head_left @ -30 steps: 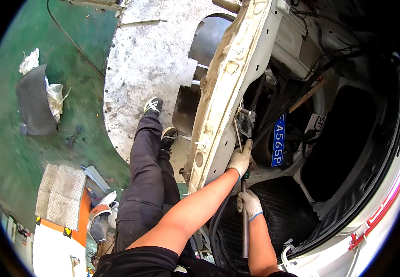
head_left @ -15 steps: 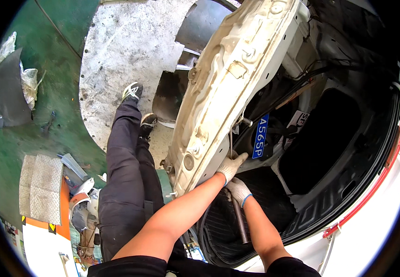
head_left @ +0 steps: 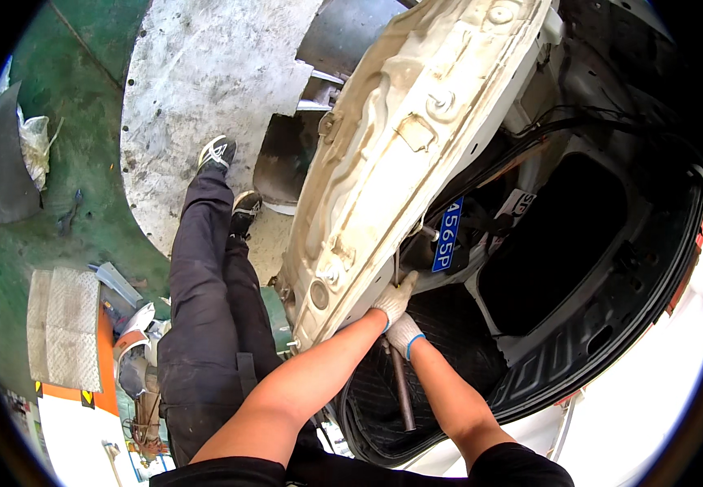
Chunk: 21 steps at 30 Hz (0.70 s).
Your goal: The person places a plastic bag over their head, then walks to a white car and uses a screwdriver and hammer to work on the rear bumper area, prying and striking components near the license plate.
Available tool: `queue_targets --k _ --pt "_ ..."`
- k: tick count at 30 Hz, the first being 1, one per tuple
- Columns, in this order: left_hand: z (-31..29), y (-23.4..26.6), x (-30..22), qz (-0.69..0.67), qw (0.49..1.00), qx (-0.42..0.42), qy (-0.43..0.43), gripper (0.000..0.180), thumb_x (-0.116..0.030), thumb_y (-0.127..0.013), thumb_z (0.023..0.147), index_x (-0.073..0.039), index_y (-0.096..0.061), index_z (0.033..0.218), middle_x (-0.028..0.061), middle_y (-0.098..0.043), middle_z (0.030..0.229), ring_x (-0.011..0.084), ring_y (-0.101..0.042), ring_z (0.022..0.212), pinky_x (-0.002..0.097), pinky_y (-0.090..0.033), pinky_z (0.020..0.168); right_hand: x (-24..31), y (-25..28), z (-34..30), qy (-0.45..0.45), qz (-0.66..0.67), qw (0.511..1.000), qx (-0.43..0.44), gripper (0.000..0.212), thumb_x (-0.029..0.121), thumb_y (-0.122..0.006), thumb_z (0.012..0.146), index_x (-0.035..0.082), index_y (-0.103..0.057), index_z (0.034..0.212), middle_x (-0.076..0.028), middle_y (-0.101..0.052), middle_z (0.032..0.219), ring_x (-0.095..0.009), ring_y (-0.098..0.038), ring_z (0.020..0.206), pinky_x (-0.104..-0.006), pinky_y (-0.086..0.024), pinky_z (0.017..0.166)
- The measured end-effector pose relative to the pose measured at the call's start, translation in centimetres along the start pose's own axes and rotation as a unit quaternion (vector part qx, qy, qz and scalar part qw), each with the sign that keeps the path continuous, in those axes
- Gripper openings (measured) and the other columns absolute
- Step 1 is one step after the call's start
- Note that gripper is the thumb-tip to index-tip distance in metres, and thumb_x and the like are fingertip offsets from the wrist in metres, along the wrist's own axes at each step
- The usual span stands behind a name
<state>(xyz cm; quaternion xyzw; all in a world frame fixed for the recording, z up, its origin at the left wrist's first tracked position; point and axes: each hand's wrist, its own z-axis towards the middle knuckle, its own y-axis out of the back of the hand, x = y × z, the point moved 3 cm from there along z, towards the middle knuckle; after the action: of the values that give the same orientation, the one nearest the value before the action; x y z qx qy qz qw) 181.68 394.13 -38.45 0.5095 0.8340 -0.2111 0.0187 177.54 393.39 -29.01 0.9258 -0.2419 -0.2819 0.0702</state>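
The car's rear panel (head_left: 400, 158), bare and dirty beige on the near side, stands beside the open trunk. Just inside its edge, my left hand (head_left: 396, 300) in a white knit glove is closed around a thin metal rod (head_left: 397, 266) that rises along the panel. Below it and touching it, my right hand (head_left: 403, 333), gloved with a blue cuff, is closed at the upper end of a metal pipe (head_left: 403, 394). The pipe slants down over the black ribbed trunk mat (head_left: 457, 325). Whether rod and pipe are joined is hidden by the gloves.
A blue license plate (head_left: 447, 235) and a white plate (head_left: 517, 204) lie in the trunk. Black rubber seal (head_left: 611, 381) rims the opening. My feet stand by a worn white metal plate (head_left: 197, 97). Loose car parts (head_left: 136, 345) and a dark panel (head_left: 6, 162) lie at left.
The view has shifted slightly, so most things sit further left. Both hands keep their hold beside the panel, and the pipe is a little more upright.
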Motion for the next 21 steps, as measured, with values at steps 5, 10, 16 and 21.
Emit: queue_targets --k 5,10,16,21 --pt "0.7 -0.8 0.9 0.037 0.999 -0.019 -0.005 0.050 -0.055 -0.060 0.100 -0.005 -0.068 0.095 0.0192 -0.071 0.090 0.0375 -0.068 0.088 0.0469 -0.052 0.085 1.0 -0.1 -0.4 0.001 0.022 1.000 0.003 0.019 0.016 -0.052 0.105 -0.001 -0.060 0.107 -0.012 -0.061 0.065 -0.024 -0.058 0.044 -0.0399 -0.048 0.038" --pt "0.6 -0.5 0.6 0.036 0.999 -0.020 0.010 0.047 -0.054 -0.062 0.100 -0.007 -0.068 0.094 0.0164 -0.071 0.089 0.0337 -0.069 0.089 0.0449 -0.051 0.086 0.5 -0.3 0.5 -0.011 0.015 1.000 0.014 0.018 0.016 -0.054 0.105 0.000 -0.062 0.104 -0.012 -0.062 0.064 -0.024 -0.059 0.044 -0.0394 -0.047 0.037" --pt "-0.3 1.3 -1.2 0.032 0.999 0.003 0.028 0.049 -0.056 -0.061 0.100 -0.009 -0.070 0.098 0.0157 -0.073 0.093 0.0333 -0.069 0.091 0.0439 -0.052 0.087 1.4 -0.4 0.0 -0.001 0.026 1.000 0.018 0.019 0.017 -0.053 0.105 -0.001 -0.061 0.109 -0.013 -0.064 0.069 -0.025 -0.060 0.045 -0.0404 -0.048 0.037" --pt "-2.6 3.7 -4.5 -0.025 0.997 0.072 0.033 0.049 -0.058 -0.059 0.101 -0.010 -0.070 0.100 0.0163 -0.073 0.095 0.0349 -0.069 0.092 0.0453 -0.052 0.086 0.0 -0.4 0.4 0.004 0.029 0.999 0.014 0.024 0.017 -0.051 0.106 -0.002 -0.060 0.117 -0.015 -0.065 0.073 -0.026 -0.059 0.045 -0.0402 -0.047 0.037"
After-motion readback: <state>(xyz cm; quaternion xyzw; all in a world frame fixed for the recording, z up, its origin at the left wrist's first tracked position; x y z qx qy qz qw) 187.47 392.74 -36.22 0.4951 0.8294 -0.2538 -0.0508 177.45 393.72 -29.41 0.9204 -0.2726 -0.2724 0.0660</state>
